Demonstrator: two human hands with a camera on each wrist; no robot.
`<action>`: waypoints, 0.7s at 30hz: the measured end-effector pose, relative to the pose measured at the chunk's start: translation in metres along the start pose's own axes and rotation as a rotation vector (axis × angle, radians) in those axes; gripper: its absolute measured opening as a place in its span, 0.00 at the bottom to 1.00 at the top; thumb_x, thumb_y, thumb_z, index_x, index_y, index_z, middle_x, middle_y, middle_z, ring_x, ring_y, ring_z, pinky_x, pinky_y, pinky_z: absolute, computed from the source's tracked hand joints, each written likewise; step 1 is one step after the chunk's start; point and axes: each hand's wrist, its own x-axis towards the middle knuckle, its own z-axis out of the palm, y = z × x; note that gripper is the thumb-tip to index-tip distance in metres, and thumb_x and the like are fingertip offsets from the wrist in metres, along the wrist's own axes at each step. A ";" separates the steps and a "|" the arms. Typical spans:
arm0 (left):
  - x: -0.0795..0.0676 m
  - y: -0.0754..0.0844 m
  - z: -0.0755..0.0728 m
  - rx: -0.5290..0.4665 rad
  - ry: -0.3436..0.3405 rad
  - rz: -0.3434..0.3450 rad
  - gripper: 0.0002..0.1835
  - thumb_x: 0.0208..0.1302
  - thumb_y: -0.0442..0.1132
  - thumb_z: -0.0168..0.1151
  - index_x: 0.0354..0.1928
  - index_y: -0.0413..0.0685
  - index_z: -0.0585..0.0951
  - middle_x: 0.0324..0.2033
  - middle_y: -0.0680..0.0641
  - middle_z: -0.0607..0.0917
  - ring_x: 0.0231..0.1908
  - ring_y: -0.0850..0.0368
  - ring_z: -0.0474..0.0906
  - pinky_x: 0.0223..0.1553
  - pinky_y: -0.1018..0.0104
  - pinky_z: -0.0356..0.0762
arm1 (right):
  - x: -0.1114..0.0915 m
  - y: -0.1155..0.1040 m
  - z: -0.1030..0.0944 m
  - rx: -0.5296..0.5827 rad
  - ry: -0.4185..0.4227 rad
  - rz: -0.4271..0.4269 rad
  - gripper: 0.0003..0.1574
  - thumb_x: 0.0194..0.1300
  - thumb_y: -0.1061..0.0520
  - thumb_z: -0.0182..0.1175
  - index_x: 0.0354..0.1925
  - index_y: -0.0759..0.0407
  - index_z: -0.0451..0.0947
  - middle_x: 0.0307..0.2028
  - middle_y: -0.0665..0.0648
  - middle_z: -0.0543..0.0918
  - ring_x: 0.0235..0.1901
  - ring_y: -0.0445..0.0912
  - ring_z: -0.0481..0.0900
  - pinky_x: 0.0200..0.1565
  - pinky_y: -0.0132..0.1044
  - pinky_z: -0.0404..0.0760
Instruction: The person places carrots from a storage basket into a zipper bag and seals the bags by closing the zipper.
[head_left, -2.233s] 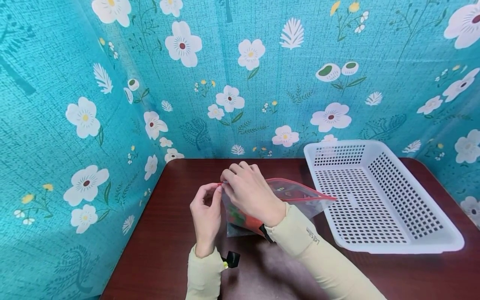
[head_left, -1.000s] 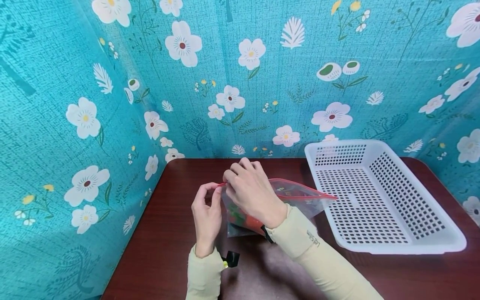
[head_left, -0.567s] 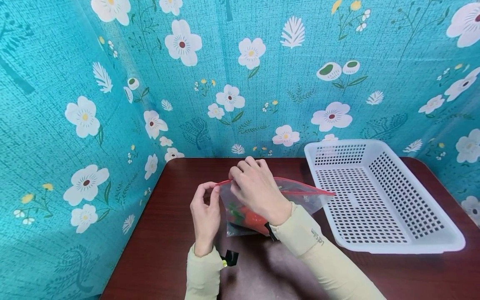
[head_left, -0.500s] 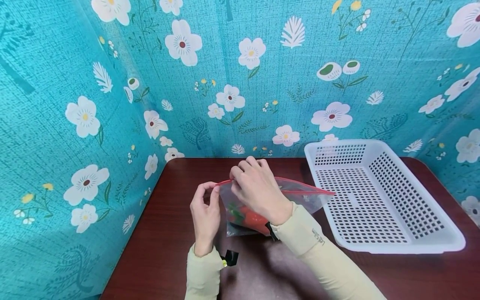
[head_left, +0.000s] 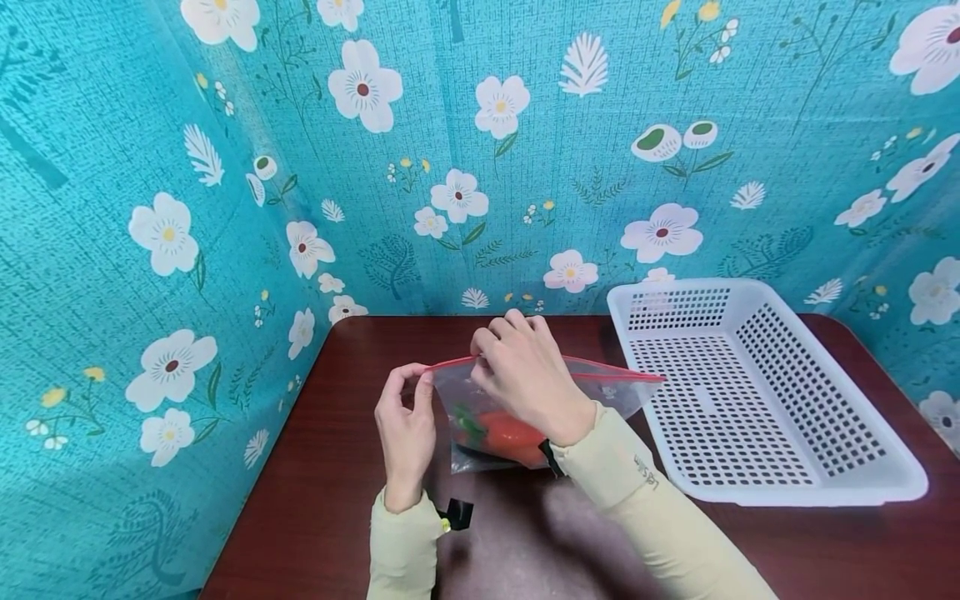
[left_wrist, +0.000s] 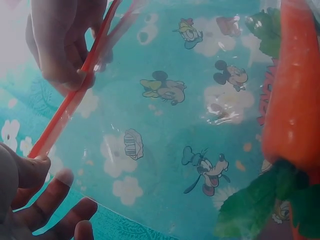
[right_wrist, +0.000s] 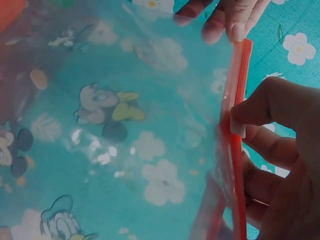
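A clear zip bag point(head_left: 611, 396) with a red closing strip and printed cartoon figures stands upright on the table. Inside lies an orange carrot point(left_wrist: 292, 95) with green leaves, near the bottom of the bag. My left hand point(head_left: 405, 425) pinches the strip's left end between thumb and finger. Farther right along the strip, my right hand point(head_left: 528, 375) grips it, thumb at a small pale slider point(right_wrist: 238, 128). Between the hands the red strip point(right_wrist: 243, 70) runs as one joined line; right of my right hand its two edges stand apart. My right hand hides part of the bag.
A white perforated plastic basket point(head_left: 720, 417) stands on the right of the dark red wooden table point(head_left: 322, 500). A teal flowered cloth point(head_left: 420, 108) hangs behind the table and along its left side.
My right hand has slid rightward along the strip, away from my left hand, and the joined stretch between them is longer. My left hand still pinches the end, shifted slightly left.
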 end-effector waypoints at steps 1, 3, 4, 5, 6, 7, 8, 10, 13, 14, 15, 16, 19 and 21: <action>0.000 0.000 0.000 0.001 0.002 0.001 0.07 0.60 0.34 0.56 0.38 0.37 0.77 0.31 0.41 0.79 0.31 0.49 0.73 0.33 0.71 0.69 | 0.000 0.001 0.000 0.001 -0.002 0.004 0.04 0.50 0.57 0.54 0.25 0.50 0.76 0.24 0.47 0.76 0.30 0.43 0.66 0.37 0.41 0.65; 0.000 0.000 0.000 0.003 0.006 0.001 0.07 0.60 0.33 0.56 0.38 0.37 0.77 0.31 0.40 0.79 0.32 0.49 0.73 0.33 0.71 0.69 | 0.000 0.002 -0.001 0.005 -0.008 0.014 0.03 0.50 0.57 0.54 0.25 0.50 0.76 0.25 0.47 0.76 0.30 0.44 0.66 0.37 0.41 0.65; 0.000 0.000 0.000 0.004 0.007 0.000 0.07 0.60 0.34 0.56 0.38 0.37 0.77 0.31 0.40 0.79 0.31 0.49 0.73 0.33 0.71 0.69 | 0.000 0.002 -0.001 0.006 -0.011 0.017 0.03 0.50 0.56 0.55 0.25 0.50 0.76 0.25 0.47 0.76 0.30 0.44 0.67 0.38 0.41 0.65; 0.000 0.000 0.000 0.005 0.008 -0.003 0.07 0.60 0.34 0.56 0.38 0.37 0.77 0.31 0.40 0.79 0.31 0.50 0.73 0.33 0.71 0.69 | -0.001 0.003 -0.002 0.008 -0.014 0.022 0.03 0.50 0.56 0.55 0.25 0.50 0.76 0.25 0.48 0.76 0.31 0.44 0.67 0.38 0.42 0.65; 0.000 0.000 0.000 0.006 0.008 -0.005 0.07 0.60 0.34 0.56 0.38 0.37 0.77 0.31 0.41 0.79 0.31 0.50 0.73 0.33 0.71 0.69 | -0.001 0.004 -0.002 0.009 -0.017 0.027 0.03 0.50 0.56 0.55 0.25 0.50 0.76 0.25 0.48 0.76 0.31 0.44 0.67 0.38 0.42 0.66; 0.000 0.000 0.000 0.007 0.007 -0.007 0.07 0.60 0.34 0.56 0.38 0.37 0.77 0.31 0.41 0.80 0.31 0.51 0.73 0.33 0.70 0.69 | -0.001 0.005 -0.002 0.010 -0.021 0.030 0.03 0.51 0.56 0.55 0.25 0.50 0.76 0.25 0.48 0.76 0.31 0.44 0.67 0.39 0.42 0.66; 0.000 0.000 0.000 0.009 0.007 -0.009 0.08 0.60 0.34 0.57 0.38 0.37 0.77 0.31 0.41 0.80 0.31 0.52 0.72 0.33 0.70 0.69 | -0.001 0.006 -0.003 0.013 -0.025 0.035 0.03 0.51 0.56 0.55 0.25 0.50 0.76 0.25 0.48 0.76 0.31 0.44 0.67 0.39 0.42 0.66; 0.000 0.000 0.000 0.010 0.009 -0.008 0.08 0.60 0.34 0.57 0.38 0.37 0.77 0.31 0.41 0.80 0.31 0.54 0.72 0.34 0.71 0.69 | -0.002 0.008 -0.003 0.013 -0.027 0.039 0.03 0.51 0.56 0.55 0.25 0.50 0.76 0.25 0.48 0.76 0.31 0.44 0.67 0.39 0.42 0.65; 0.000 0.000 0.000 0.013 0.012 -0.008 0.08 0.60 0.34 0.57 0.39 0.37 0.77 0.31 0.41 0.80 0.31 0.55 0.72 0.34 0.70 0.69 | -0.003 0.011 -0.003 0.013 -0.027 0.041 0.03 0.51 0.56 0.54 0.25 0.50 0.76 0.25 0.48 0.76 0.31 0.44 0.67 0.38 0.42 0.65; 0.000 0.000 0.000 0.014 0.014 -0.004 0.07 0.60 0.33 0.56 0.39 0.37 0.77 0.31 0.41 0.80 0.31 0.55 0.72 0.34 0.71 0.69 | -0.003 0.011 -0.003 0.011 -0.027 0.041 0.03 0.51 0.56 0.54 0.25 0.50 0.76 0.24 0.48 0.76 0.31 0.44 0.67 0.38 0.42 0.65; 0.000 0.000 0.000 0.015 0.016 0.002 0.07 0.60 0.33 0.56 0.38 0.36 0.77 0.31 0.41 0.80 0.31 0.55 0.72 0.34 0.71 0.69 | -0.003 0.012 -0.004 0.010 -0.027 0.041 0.03 0.51 0.56 0.54 0.25 0.51 0.76 0.24 0.48 0.76 0.30 0.44 0.66 0.38 0.42 0.65; 0.000 0.000 0.000 0.017 0.019 0.005 0.07 0.60 0.33 0.56 0.38 0.36 0.77 0.31 0.41 0.79 0.31 0.55 0.72 0.34 0.71 0.69 | -0.004 0.013 -0.004 0.010 -0.029 0.042 0.03 0.50 0.56 0.54 0.25 0.50 0.76 0.24 0.47 0.76 0.30 0.44 0.66 0.38 0.41 0.65; 0.000 -0.001 0.000 0.024 0.025 0.017 0.06 0.60 0.32 0.56 0.37 0.36 0.77 0.30 0.42 0.79 0.30 0.54 0.72 0.33 0.72 0.69 | -0.004 0.014 -0.006 0.017 -0.043 0.049 0.04 0.50 0.56 0.54 0.25 0.50 0.75 0.23 0.47 0.74 0.29 0.43 0.65 0.37 0.41 0.64; 0.001 -0.002 0.000 0.023 0.028 0.019 0.06 0.60 0.33 0.56 0.37 0.37 0.77 0.29 0.42 0.79 0.30 0.53 0.72 0.32 0.73 0.68 | -0.005 0.016 -0.007 0.025 -0.053 0.056 0.04 0.50 0.56 0.53 0.24 0.49 0.75 0.23 0.46 0.74 0.29 0.43 0.64 0.38 0.41 0.64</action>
